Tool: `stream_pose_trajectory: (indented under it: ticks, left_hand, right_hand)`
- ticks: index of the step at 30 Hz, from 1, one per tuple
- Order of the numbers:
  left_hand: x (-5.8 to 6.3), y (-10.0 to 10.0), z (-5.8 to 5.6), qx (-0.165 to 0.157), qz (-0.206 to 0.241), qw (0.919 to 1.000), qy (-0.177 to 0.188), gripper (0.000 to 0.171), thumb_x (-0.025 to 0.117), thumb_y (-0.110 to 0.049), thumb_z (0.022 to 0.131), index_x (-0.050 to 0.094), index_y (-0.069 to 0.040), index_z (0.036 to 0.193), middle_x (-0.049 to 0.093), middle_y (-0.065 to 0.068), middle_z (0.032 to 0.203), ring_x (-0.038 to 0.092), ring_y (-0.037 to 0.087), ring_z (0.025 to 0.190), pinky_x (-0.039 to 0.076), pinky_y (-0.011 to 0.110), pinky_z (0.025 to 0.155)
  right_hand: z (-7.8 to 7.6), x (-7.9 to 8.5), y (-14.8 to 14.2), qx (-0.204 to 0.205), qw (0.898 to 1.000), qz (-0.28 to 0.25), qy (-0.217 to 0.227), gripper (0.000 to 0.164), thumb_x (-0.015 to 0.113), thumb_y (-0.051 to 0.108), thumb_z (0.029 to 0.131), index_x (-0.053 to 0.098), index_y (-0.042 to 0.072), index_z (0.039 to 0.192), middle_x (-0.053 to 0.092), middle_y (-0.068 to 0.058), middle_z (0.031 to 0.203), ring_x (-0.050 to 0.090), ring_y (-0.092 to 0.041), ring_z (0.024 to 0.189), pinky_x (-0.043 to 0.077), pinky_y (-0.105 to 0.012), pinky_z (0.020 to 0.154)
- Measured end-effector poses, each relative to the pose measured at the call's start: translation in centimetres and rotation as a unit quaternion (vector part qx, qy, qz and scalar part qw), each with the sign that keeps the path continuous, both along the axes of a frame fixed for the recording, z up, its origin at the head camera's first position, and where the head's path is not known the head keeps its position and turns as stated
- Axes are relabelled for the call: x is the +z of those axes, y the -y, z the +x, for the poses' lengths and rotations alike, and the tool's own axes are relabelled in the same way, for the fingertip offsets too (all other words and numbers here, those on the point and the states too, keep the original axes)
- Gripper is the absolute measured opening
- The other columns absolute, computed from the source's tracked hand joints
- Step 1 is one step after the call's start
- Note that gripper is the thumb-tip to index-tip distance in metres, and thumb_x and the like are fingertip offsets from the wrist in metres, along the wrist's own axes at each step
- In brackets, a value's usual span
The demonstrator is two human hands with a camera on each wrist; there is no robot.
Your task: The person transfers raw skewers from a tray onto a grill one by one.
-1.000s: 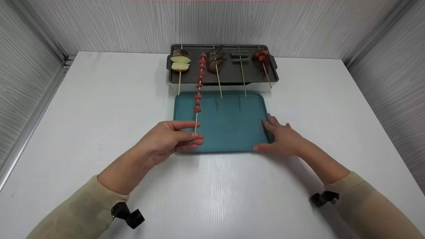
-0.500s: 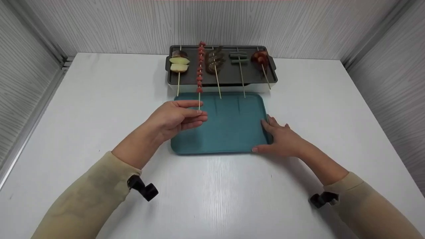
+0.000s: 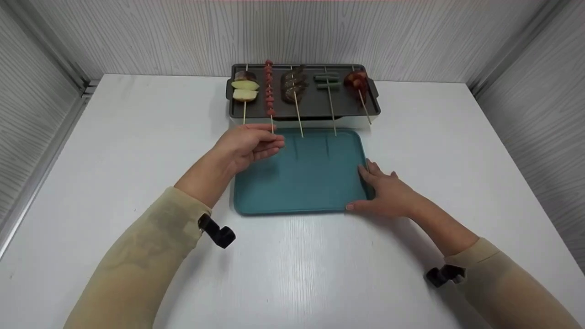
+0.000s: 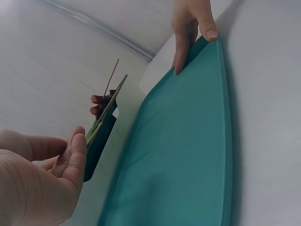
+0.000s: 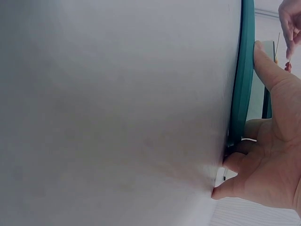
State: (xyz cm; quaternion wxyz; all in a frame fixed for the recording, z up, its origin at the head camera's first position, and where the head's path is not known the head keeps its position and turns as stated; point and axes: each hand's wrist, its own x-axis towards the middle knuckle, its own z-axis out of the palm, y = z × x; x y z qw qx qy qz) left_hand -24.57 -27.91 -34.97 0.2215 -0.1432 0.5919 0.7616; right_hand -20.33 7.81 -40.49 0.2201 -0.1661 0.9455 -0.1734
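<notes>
My left hand [image 3: 249, 144] pinches the bare end of a skewer of small red pieces [image 3: 269, 87] between thumb and fingers. The skewer's red part lies over the dark grill plate [image 3: 315, 103]; whether it touches the plate cannot be told. Below that hand is a teal tray [image 3: 301, 183], directly in front of the grill. My right hand [image 3: 388, 192] rests at the tray's near right corner, fingers spread. In the right wrist view its thumb [image 5: 268, 66] lies along the rim, and some fingertips touch the table.
On the grill lie a skewer with pale yellow slices [image 3: 245, 89], a brown-meat skewer [image 3: 294, 87], a skewer with green pieces [image 3: 327, 82] and a dark red one [image 3: 357, 82]. Bare skewer ends project over the front edge. White wood-grain panels [image 3: 292, 32] stand behind the white table [image 3: 160, 119].
The left hand has moved forward from over the tray's near left, carrying the red-piece skewer from over the tray to over the grill. My right hand has stayed at the tray corner.
</notes>
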Motion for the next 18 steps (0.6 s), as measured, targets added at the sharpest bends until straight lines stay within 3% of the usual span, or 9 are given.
stream_pose_trajectory:
  ticks: [9, 18]
  left_hand:
    - [-0.4, -0.8, -1.0, 0.011, -0.010, 0.9999, 0.003, 0.054, 0.059, -0.003, 0.108, 0.046, -0.005, 0.160, 0.067, 0.017, 0.139, 0.070, 0.024, 0.119, 0.060, 0.028, 0.095]
    - [-0.5, -1.2, -1.3, 0.024, -0.012, 0.9996, 0.004, 0.055, 0.056, -0.002, 0.109, 0.042, -0.005, 0.162, 0.066, 0.017, 0.138, 0.070, 0.023, 0.117, 0.060, 0.027, 0.094]
  right_hand:
    - [0.1, 0.0, 0.0, -0.004, 1.000, -0.001, 0.000, 0.122, 0.070, 0.076, 0.088, 0.015, 0.005, 0.170, 0.000, -0.018, 0.177, 0.006, -0.061, 0.154, 0.014, -0.073, 0.123]
    - [0.1, 0.1, 0.1, -0.003, 1.000, -0.002, -0.001, 0.122, 0.071, 0.076, 0.088, 0.016, 0.004, 0.170, 0.001, -0.018, 0.177, 0.007, -0.058, 0.156, 0.013, -0.072, 0.124]
